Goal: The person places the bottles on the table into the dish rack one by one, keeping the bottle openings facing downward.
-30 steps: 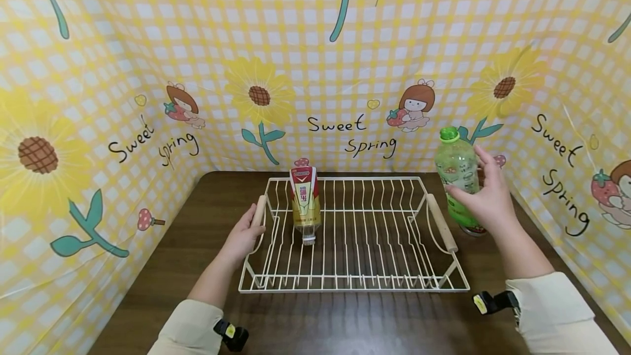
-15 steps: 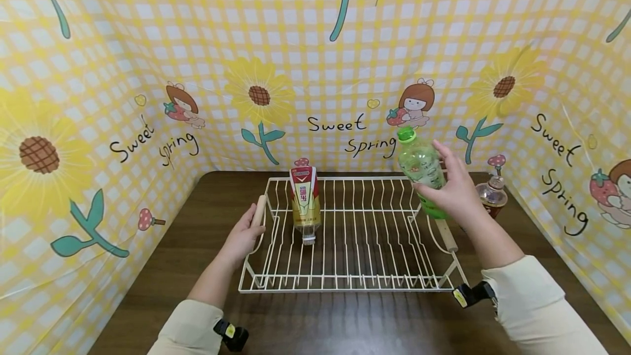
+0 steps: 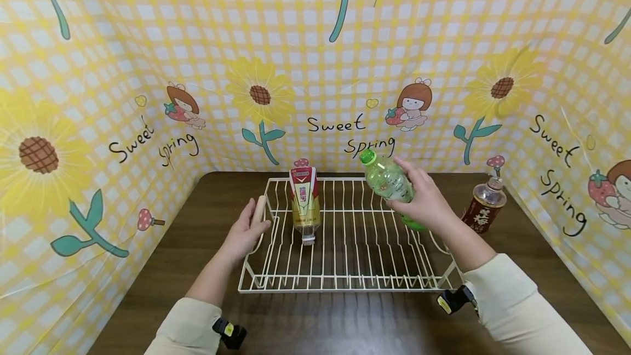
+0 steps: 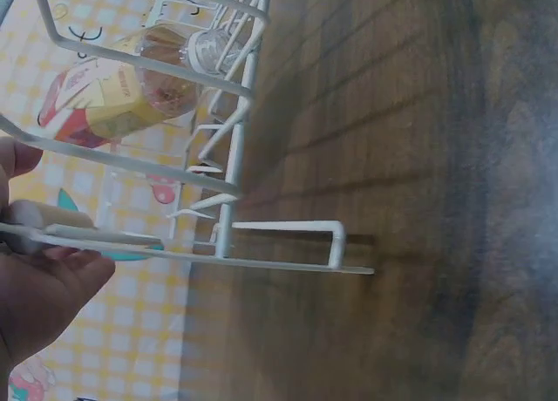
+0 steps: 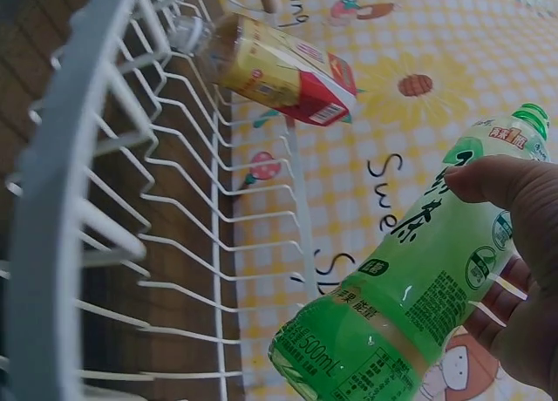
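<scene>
A green plastic bottle [image 3: 389, 181] tilts to the left over the right half of the white wire dish rack [image 3: 354, 291]. My right hand [image 3: 425, 201] grips it round the middle, thumb on the near side in the right wrist view. At the rack's left end, my left hand [image 3: 245, 233] holds the wooden handle [image 3: 259, 210]. Between the wires on the left leans a red and yellow bottle [image 3: 305, 201], its white-capped neck pointing down. The rack's right handle is largely hidden behind my right hand and forearm.
A dark red-labelled bottle [image 3: 485, 204] stands upright on the brown wooden table [image 3: 345, 325], right of the rack. Behind and at both sides hangs a yellow checked cloth [image 3: 315, 81] with sunflowers.
My right hand has carried the green bottle leftward from beside the rack to above it, tipping it further. The dark red-labelled bottle has come into sight. My left hand stays at the handle.
</scene>
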`<state>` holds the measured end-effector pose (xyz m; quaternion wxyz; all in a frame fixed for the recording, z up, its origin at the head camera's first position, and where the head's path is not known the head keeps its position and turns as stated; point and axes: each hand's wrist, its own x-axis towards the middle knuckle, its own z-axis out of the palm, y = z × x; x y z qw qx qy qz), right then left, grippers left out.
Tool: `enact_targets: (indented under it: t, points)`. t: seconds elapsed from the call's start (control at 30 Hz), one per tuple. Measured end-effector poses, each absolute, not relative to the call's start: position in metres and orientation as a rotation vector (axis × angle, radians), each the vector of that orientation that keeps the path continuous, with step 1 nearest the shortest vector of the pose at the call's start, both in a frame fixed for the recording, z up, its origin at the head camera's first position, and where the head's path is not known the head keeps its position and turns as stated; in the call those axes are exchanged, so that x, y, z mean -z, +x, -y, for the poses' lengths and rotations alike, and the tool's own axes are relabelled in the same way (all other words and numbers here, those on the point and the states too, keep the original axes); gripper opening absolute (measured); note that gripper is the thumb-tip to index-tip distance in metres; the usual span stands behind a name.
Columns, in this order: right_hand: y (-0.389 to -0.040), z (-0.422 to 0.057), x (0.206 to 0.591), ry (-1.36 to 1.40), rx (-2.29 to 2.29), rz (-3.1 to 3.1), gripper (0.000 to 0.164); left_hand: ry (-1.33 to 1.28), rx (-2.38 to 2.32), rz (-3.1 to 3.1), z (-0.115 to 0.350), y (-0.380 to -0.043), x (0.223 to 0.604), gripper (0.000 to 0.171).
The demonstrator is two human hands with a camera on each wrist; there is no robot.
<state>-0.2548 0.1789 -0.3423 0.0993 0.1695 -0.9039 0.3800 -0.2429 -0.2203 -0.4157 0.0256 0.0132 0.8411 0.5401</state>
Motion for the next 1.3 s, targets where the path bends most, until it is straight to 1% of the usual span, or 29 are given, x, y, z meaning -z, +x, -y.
enact_targets:
  t: [0.2, 0.47, 0.6, 0.9, 1.07, 1.3]
  points:
    - [-0.254, -0.169, 0.349, 0.584, -1.039, 2.720, 0.090, 0.103, -1.557, -2.737, 0.207, -0.244, 0.399, 0.091]
    - [-0.252, -0.156, 0.355, 0.678, -1.053, 2.760, 0.091, 0.325, -1.588, -2.764, 0.173, -0.239, 0.376, 0.085]
    - [-0.251, -0.150, 0.359, 0.733, -1.033, 2.755, 0.090, 0.498, -1.664, -2.707, 0.153, -0.239, 0.365, 0.081]
    - [-0.249, -0.140, 0.367, 0.795, -0.971, 2.772, 0.088, 0.739, -1.606, -2.609, 0.115, -0.241, 0.358, 0.084]
    - [-0.248, -0.136, 0.369, 0.836, -0.954, 2.800, 0.088, 0.765, -1.590, -2.554, 0.106, -0.245, 0.361, 0.088]
    - [-0.244, -0.132, 0.367, 0.919, -0.823, 2.823, 0.084, 0.742, -1.481, -2.619, 0.102, -0.246, 0.360, 0.091]
